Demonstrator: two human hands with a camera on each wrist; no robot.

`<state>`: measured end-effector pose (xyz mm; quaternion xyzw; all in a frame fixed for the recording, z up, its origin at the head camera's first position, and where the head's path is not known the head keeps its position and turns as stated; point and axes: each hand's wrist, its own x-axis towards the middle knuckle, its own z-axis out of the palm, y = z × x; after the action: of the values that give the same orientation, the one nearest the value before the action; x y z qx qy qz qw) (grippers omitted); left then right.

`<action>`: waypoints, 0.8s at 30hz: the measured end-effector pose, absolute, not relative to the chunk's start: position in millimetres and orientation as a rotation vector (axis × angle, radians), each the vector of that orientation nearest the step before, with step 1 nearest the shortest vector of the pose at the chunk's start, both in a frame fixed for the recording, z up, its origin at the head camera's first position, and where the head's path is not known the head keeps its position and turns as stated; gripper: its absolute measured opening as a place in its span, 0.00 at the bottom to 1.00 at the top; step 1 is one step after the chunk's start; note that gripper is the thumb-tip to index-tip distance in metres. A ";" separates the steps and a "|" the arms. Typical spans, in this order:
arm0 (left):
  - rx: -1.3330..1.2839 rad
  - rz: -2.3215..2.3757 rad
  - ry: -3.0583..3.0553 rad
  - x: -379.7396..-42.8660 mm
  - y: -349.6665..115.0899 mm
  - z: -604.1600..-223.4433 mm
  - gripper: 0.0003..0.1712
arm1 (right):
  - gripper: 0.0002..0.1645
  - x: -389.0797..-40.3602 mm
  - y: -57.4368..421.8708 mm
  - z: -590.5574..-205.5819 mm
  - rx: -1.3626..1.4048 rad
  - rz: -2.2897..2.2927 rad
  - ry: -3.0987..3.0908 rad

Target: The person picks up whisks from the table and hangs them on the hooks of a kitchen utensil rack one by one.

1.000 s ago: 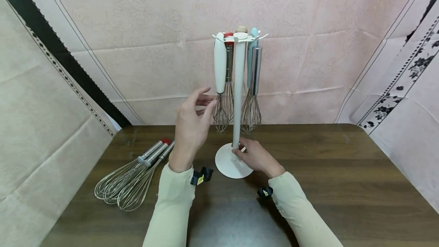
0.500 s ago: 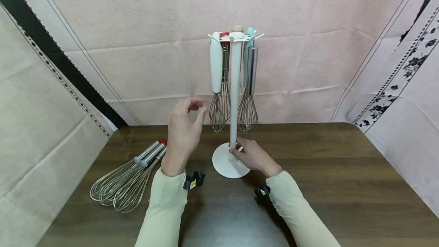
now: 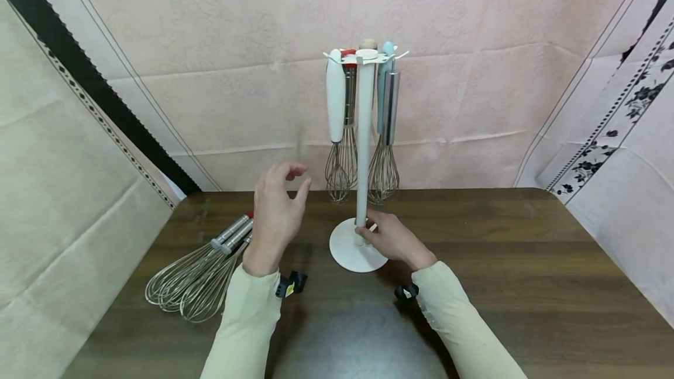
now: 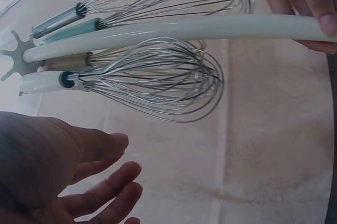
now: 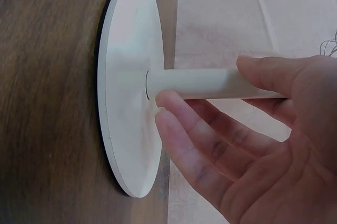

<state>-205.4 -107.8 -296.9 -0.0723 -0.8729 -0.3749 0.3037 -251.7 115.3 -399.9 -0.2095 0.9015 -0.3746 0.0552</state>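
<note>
A white utensil stand point(image 3: 364, 151) rises from a round base on the table. On its hooks hang several whisks: a white-handled whisk point(image 3: 334, 98) and a red-topped whisk point(image 3: 350, 98) on the left, a light blue-handled whisk point(image 3: 380, 95) and a silver-handled whisk point(image 3: 391, 104) on the right. A beige-handled whisk point(image 4: 68, 61) shows behind the pole in the left wrist view. My right hand point(image 3: 394, 240) holds the pole low down, just above the base, between thumb and fingers. My left hand point(image 3: 276, 215) is in the air left of the hanging whisks, fingers loosely bent, with nothing in it.
Several metal whisks point(image 3: 184, 285) lie together on the brown wooden table point(image 3: 500, 285) at the left, their handles partly behind my left hand. A pale patterned cloth point(image 3: 237, 45) hangs along the table's back edge, with more cloth at both sides.
My left hand has drawn away from the white-handled whisk, to the left and slightly down. My right hand stays on the pole.
</note>
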 end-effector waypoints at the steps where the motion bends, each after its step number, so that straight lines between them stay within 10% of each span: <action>1: -0.179 -0.991 -2.326 -205.1 -108.1 -298.1 0.11 | 0.15 -251.5 115.5 -399.5 -0.636 -1.137 2.735; 24: -0.037 -0.817 -2.485 -201.6 -121.6 -327.2 0.16 | 0.16 -253.9 117.6 -402.3 -0.639 -1.143 2.723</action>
<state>-201.6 -121.6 -327.2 -0.0138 -0.9173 -0.3014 0.2597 -253.9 117.6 -402.3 -0.2112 0.8996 -0.3776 0.0601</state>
